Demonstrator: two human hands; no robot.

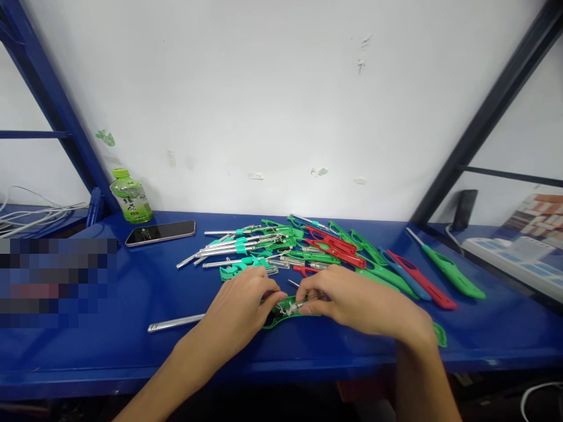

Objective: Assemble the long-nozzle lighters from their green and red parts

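Observation:
An opened green utility lighter shell lies on the blue table between my hands, with small white and metallic parts inside. From its left end sticks a silver metal tube. My left hand is closed over the tube end of the shell, thumb and forefinger pressed at its inner parts. Over the shell's middle, my right hand pinches a small pale part, largely hidden by the fingers. The shell's green handle end shows beyond my right wrist. Just behind my hands lie teal pieces.
Silver tubes, red lighter shells and green shells are heaped behind my hands. At right lie closed lighters in blue, red and green. A phone and a green bottle stand back left, before a white wall.

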